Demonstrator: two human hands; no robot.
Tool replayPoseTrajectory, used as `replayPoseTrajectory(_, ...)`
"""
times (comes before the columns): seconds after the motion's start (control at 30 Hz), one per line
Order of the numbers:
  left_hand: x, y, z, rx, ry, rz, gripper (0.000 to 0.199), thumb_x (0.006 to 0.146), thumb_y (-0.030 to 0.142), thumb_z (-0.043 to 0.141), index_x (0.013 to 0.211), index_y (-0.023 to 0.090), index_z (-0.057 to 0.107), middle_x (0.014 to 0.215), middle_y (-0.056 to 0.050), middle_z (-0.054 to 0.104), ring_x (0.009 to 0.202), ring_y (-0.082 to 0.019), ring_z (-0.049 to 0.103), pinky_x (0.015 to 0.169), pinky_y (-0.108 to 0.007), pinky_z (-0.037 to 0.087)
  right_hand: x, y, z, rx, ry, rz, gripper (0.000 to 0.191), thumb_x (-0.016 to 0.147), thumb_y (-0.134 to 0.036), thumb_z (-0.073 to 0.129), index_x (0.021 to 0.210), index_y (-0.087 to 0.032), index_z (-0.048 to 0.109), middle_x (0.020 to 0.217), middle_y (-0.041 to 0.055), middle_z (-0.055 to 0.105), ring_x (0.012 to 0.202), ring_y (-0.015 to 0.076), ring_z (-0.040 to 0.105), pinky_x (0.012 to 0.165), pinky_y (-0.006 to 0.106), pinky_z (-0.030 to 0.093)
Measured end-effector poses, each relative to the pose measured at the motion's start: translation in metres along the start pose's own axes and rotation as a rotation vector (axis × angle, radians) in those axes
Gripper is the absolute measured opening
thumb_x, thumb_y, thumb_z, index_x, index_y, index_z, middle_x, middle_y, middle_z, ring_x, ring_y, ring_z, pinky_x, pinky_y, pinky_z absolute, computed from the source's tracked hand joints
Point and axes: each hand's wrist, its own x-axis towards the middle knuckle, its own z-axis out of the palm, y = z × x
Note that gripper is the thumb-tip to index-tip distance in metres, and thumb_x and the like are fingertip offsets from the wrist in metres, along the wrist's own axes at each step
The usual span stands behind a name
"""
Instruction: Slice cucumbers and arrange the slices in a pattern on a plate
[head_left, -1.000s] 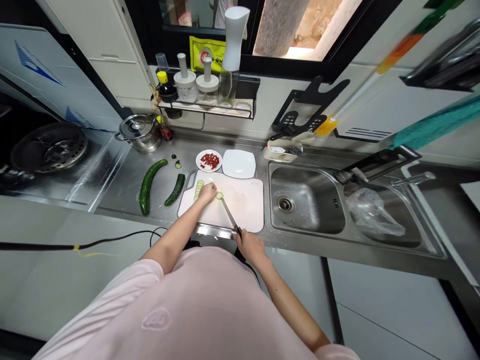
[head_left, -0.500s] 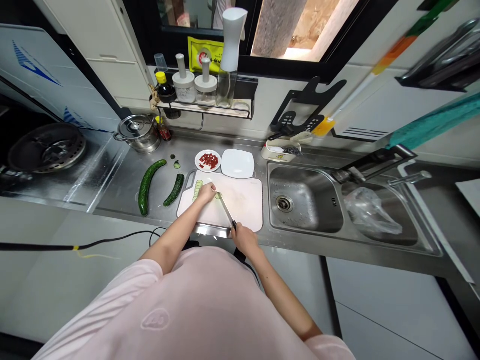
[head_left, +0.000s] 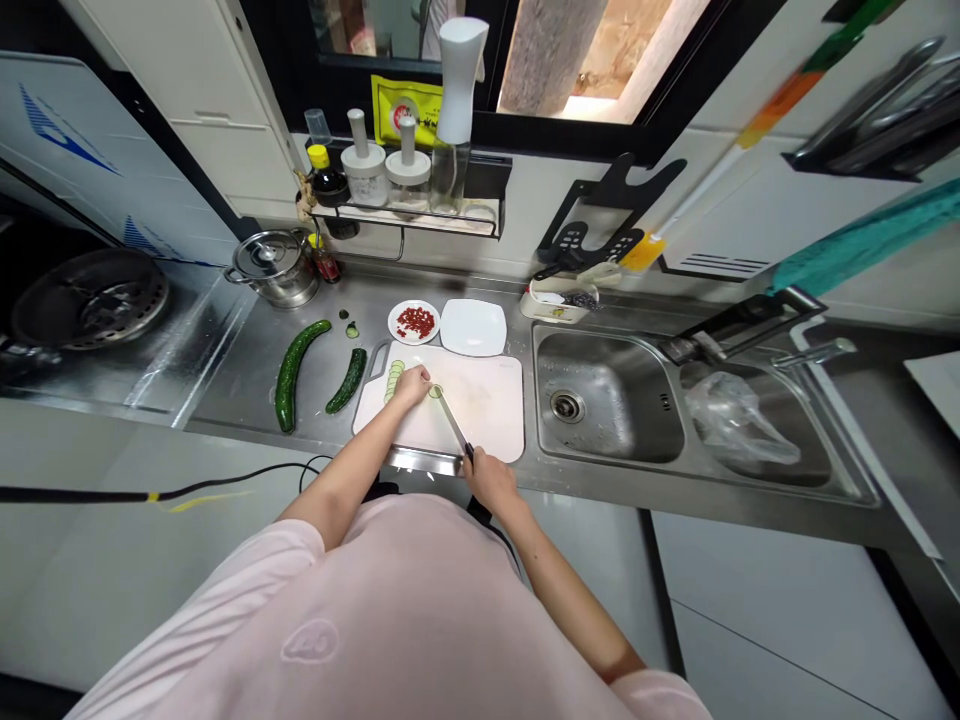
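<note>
My right hand (head_left: 491, 480) grips the black handle of a knife (head_left: 454, 422), its blade slanting up and left across the white cutting board (head_left: 480, 415). At the blade's tip is a pale green cucumber slice (head_left: 436, 391). Just left of it, my left hand (head_left: 411, 385) rests over the board with fingers bent together; what they hold, if anything, is too small to make out. A row of cucumber slices (head_left: 395, 374) lies beside that hand, partly covered by it. Left of the board are a shorter cucumber piece (head_left: 347, 381) and a long whole cucumber (head_left: 296, 375).
Behind the board stand a plate of chopped red pieces (head_left: 415, 322) and a white square plate (head_left: 473, 327). Cucumber ends (head_left: 352, 329) lie near a steel pot (head_left: 276, 268). The sink (head_left: 611, 400) is at right; a seasoning shelf (head_left: 409, 218) hangs above.
The whole view has shifted very slightly. Both hands, the knife and the cucumber slices keep nearly the same places on the board.
</note>
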Motion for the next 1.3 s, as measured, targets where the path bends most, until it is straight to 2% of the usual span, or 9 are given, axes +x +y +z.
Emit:
replayPoseTrajectory(0.67,-0.011,0.007,-0.005,0.031,0.017,0.022,0.014,0.077,0.022,0.056,0.09,0.021,0.062,0.09,-0.004,0.067,0.088,-0.018,0.059,0.078,-0.027,0.042,-0.016,0.011,0.007,0.011,-0.007,-0.007,0.039,0.095,-0.044,0.027,0.106,-0.016,0.053,0.098,0.0134,0.066,0.094,0.0258,0.062,0.076,0.033,0.04)
replayPoseTrajectory(1.07,-0.031,0.004,0.004,0.066,0.084,0.142,0.025,0.083,0.02,0.048,0.107,0.018,0.057,0.101,-0.01,0.058,0.094,-0.02,0.056,0.086,-0.03,0.04,-0.022,0.014,0.006,0.026,-0.015,0.007,0.044,0.095,-0.047,0.026,0.108,-0.016,0.055,0.098,0.0134,0.067,0.095,0.0259,0.062,0.077,0.034,0.04)
replayPoseTrajectory(1.3,-0.042,0.004,0.004,0.064,0.086,0.169,0.029,0.084,0.023,0.048,0.111,0.019,0.056,0.106,-0.01,0.054,0.098,-0.02,0.054,0.09,-0.03,0.04,-0.028,0.018,0.004,0.014,-0.016,0.011,0.037,0.094,-0.04,0.03,0.107,-0.017,0.055,0.099,0.0129,0.067,0.095,0.026,0.062,0.076,0.033,0.04)
